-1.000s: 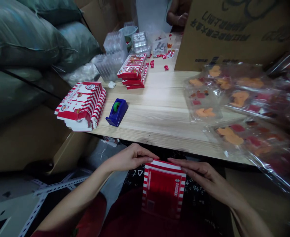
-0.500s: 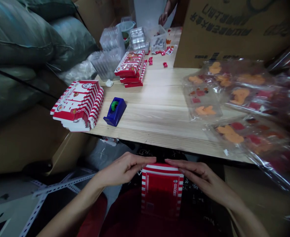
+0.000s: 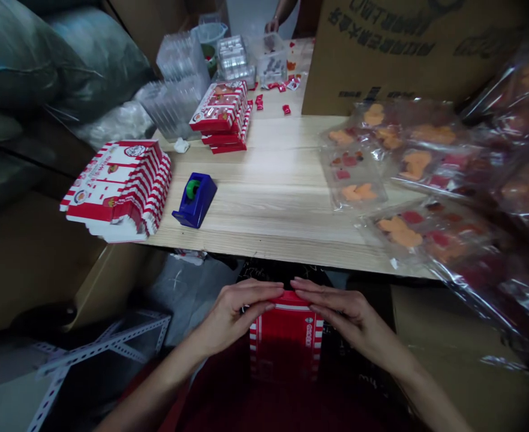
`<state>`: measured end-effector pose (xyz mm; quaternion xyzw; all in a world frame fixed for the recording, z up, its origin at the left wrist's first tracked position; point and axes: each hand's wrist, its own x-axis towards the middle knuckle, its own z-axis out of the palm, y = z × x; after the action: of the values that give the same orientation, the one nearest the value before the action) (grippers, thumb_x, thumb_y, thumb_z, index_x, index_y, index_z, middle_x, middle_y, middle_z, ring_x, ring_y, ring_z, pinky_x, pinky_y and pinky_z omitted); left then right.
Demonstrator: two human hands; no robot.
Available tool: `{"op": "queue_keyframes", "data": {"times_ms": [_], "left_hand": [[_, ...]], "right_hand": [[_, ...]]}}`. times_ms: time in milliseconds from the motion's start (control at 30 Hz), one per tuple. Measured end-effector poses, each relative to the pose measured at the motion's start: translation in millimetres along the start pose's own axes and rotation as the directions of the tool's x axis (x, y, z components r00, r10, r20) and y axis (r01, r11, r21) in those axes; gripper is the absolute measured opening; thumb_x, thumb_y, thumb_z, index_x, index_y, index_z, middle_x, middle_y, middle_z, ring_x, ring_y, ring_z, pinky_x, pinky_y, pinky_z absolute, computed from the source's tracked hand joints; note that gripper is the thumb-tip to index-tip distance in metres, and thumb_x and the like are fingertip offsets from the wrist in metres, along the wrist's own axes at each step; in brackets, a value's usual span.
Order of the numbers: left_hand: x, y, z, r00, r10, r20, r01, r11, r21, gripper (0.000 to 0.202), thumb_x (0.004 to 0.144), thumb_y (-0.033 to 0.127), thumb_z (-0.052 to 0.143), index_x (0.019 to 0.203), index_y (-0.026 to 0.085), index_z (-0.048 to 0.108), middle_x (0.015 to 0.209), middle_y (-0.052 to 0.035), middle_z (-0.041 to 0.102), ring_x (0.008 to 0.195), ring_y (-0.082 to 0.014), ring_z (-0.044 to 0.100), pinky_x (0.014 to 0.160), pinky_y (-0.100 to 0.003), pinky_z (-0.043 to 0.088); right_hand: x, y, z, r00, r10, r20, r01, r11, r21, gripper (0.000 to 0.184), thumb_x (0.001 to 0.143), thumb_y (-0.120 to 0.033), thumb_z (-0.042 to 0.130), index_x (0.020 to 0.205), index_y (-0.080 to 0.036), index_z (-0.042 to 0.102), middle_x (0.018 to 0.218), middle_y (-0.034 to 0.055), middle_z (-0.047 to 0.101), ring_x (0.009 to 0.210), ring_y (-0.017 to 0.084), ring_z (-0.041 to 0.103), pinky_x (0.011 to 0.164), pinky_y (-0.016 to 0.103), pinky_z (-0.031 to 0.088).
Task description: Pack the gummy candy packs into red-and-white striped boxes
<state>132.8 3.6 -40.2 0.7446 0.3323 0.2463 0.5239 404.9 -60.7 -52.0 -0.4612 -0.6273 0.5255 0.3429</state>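
Below the table's near edge, on my lap, I hold a red and white striped carton (image 3: 286, 342). My left hand (image 3: 235, 309) curls over its top left corner, fingers pressed on the top flap. My right hand (image 3: 340, 309) lies over the top right corner, its fingertips meeting the left hand's at the middle of the flap. Both hands are closed on the carton. The carton's lower part fades into shadow.
On the wooden table (image 3: 282, 204) stand a stack of flat striped cartons (image 3: 120, 186), a blue tape dispenser (image 3: 195, 192), a smaller red carton stack (image 3: 222, 114), clear plastic trays (image 3: 179, 84) and bagged orange and red items (image 3: 426, 186). A large cardboard box (image 3: 394, 54) stands behind. Another person's hand (image 3: 272, 25) shows far back.
My hands have slid inward along the carton's top until the fingertips meet. The carton sits lower and closer to me; the view has shifted slightly.
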Motion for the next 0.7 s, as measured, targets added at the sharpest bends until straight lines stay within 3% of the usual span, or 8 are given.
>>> {"op": "queue_keyframes", "data": {"times_ms": [267,333,400,433,467,533,567,700], "left_hand": [[19,-1,12.0,0.998,0.044,-0.044,-0.048,0.995,-0.087,0.026,0.1,0.018,0.06,0.116,0.026,0.078,0.117,-0.0069,0.079,0.109,-0.0199,0.073,0.095,-0.035,0.058],[27,0,2.5,0.999,0.029,-0.024,-0.03,0.998,-0.064,0.025,0.101,0.023,0.06,0.12,0.027,0.076,0.118,-0.0072,0.079,0.112,-0.0206,0.072,0.097,-0.035,0.056],[36,-7,-20.5,0.983,-0.033,-0.182,0.046,0.997,0.063,0.029,0.098,0.029,0.065,0.126,0.028,0.071,0.125,-0.0078,0.075,0.118,-0.0228,0.068,0.102,-0.038,0.052],[39,-14,-36.6,0.929,-0.047,-0.368,0.112,0.981,0.157,0.037,0.094,0.033,0.071,0.13,0.027,0.068,0.129,-0.0087,0.071,0.122,-0.0248,0.064,0.106,-0.041,0.049],[43,-23,-54.5,0.807,-0.016,-0.59,0.195,0.95,0.242,0.047,0.088,0.036,0.077,0.132,0.026,0.064,0.132,-0.0097,0.068,0.124,-0.0269,0.061,0.108,-0.044,0.046],[48,-46,-89.9,0.493,0.092,-0.865,0.387,0.867,0.313,0.069,0.073,0.036,0.088,0.133,0.021,0.057,0.137,-0.0134,0.059,0.131,-0.0322,0.052,0.113,-0.05,0.039],[51,-58,-105.0,0.449,0.078,-0.89,0.44,0.848,0.296,0.075,0.068,0.036,0.091,0.132,0.019,0.054,0.139,-0.0148,0.055,0.133,-0.0333,0.048,0.114,-0.05,0.037],[54,-90,-139.5,0.488,-0.154,-0.859,0.49,0.863,0.124,0.049,0.07,0.027,0.086,0.11,0.019,0.059,0.11,-0.0079,0.064,0.108,-0.0263,0.061,0.097,-0.041,0.048]], "right_hand": [[13,-3,4,0.991,0.039,-0.129,-0.033,0.998,0.047,0.028,0.098,-0.034,0.065,0.124,-0.038,0.074,0.132,0.0037,0.074,0.126,0.024,0.068,0.107,0.046,0.057],[20,-1,5,0.988,0.026,-0.15,-0.024,1.0,0.016,0.027,0.099,-0.037,0.063,0.124,-0.039,0.075,0.129,0.0046,0.075,0.123,0.026,0.07,0.104,0.047,0.058],[23,5,3,0.985,0.026,-0.169,-0.025,1.0,0.01,0.025,0.098,-0.04,0.062,0.118,-0.04,0.078,0.122,0.0043,0.079,0.115,0.027,0.074,0.099,0.046,0.061],[24,9,2,0.986,0.044,-0.16,-0.042,0.999,0.015,0.025,0.097,-0.042,0.063,0.117,-0.041,0.078,0.121,0.0044,0.079,0.112,0.028,0.075,0.097,0.046,0.062],[23,14,0,0.987,0.069,-0.142,-0.067,0.997,0.025,0.025,0.096,-0.044,0.064,0.116,-0.041,0.079,0.12,0.0045,0.079,0.11,0.029,0.076,0.095,0.045,0.063],[20,24,-3,0.989,0.103,-0.106,-0.099,0.994,0.037,0.027,0.094,-0.048,0.064,0.116,-0.041,0.079,0.122,0.0048,0.079,0.11,0.031,0.076,0.093,0.045,0.063],[17,29,-4,0.989,0.113,-0.097,-0.11,0.993,0.032,0.028,0.094,-0.049,0.064,0.116,-0.041,0.079,0.124,0.0045,0.078,0.112,0.031,0.075,0.094,0.046,0.062],[9,45,-5,0.991,0.09,-0.101,-0.093,0.996,-0.019,0.031,0.092,-0.048,0.066,0.12,-0.043,0.077,0.129,0.0026,0.075,0.119,0.032,0.071,0.098,0.046,0.059]]}}
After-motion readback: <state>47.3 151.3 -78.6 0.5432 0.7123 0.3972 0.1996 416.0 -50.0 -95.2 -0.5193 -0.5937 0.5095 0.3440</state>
